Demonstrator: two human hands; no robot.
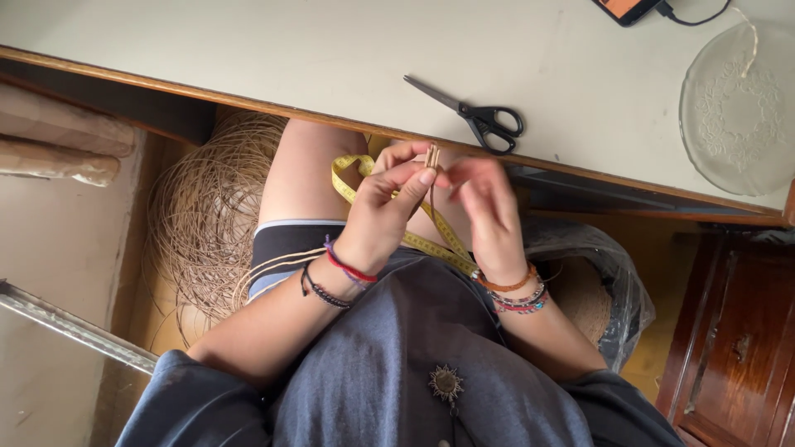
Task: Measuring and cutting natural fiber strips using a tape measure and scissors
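Pinched at mid-frame between the fingertips of the left hand (383, 211) and right hand (487, 211), both closed on it, a tan cord (431, 157) is held upright. A yellow tape (431, 240) is draped below. Scissors (480, 117) are laid just above on the table (290, 58), a glass plate (737, 108) upper right, coiled cord (207, 215) at left.

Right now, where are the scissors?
In the head view, the black-handled scissors lie shut on the pale tabletop, near its wooden front edge, just beyond the hands and left of the clear glass plate.
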